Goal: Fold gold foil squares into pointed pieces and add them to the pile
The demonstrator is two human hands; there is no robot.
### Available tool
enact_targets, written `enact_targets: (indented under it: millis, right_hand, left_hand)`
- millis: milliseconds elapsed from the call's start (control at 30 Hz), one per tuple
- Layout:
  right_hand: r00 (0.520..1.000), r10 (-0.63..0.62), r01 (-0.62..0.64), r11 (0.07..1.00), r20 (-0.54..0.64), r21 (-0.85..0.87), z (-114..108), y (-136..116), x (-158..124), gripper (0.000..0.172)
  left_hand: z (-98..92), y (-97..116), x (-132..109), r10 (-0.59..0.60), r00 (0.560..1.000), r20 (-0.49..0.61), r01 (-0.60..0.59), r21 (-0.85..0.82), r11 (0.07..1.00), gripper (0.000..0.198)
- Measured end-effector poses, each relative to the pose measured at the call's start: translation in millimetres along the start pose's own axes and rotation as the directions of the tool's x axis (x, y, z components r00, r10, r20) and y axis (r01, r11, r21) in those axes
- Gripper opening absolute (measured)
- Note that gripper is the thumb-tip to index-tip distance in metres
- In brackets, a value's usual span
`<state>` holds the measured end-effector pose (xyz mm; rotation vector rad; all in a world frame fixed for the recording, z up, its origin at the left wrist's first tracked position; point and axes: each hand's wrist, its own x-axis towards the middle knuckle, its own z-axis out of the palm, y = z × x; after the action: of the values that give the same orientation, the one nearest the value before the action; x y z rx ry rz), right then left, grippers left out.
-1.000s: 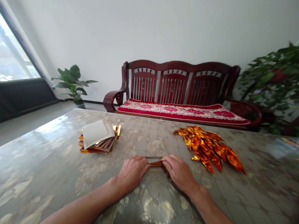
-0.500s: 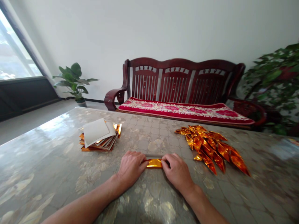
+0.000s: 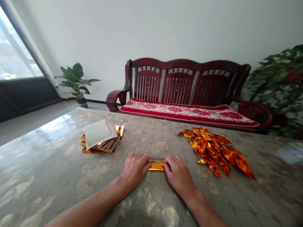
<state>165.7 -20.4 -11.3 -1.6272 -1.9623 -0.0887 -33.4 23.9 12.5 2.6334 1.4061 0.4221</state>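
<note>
A sheet of gold foil paper (image 3: 156, 166), folded into a narrow strip, lies low over the table between my two hands. My left hand (image 3: 136, 165) is closed on its left end, thumb toward the middle. At the right end my right hand (image 3: 178, 171) grips it with curled fingers. Both ends of the strip are hidden under the fingers. A stack of foil paper (image 3: 100, 135), pale side up on top with gold edges showing, sits to the far left of my hands. Off to the right is a pile of folded gold foil pieces (image 3: 213, 148) with pointed ends.
The table (image 3: 78, 201) has a glossy floral cover. A clear plastic item (image 3: 290, 153) lies at its right edge. Behind the table stands a dark wooden bench (image 3: 180, 82) with a red patterned cushion (image 3: 189, 112). Potted plants (image 3: 77, 80) flank the bench.
Both hands keep their grip on the folded foil paper and have barely moved. The view has shifted very slightly.
</note>
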Motion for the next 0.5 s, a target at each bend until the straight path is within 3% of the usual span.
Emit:
enact_targets:
  millis: [500]
  right_hand:
    - [0.999, -0.025, 0.026, 0.999, 0.031, -0.040, 4.3, 0.4, -2.3, 0.016]
  left_hand:
    - [0.5, 4.4, 0.8, 0.021, 1.000, 0.014, -0.022, 0.087, 0.996, 0.011]
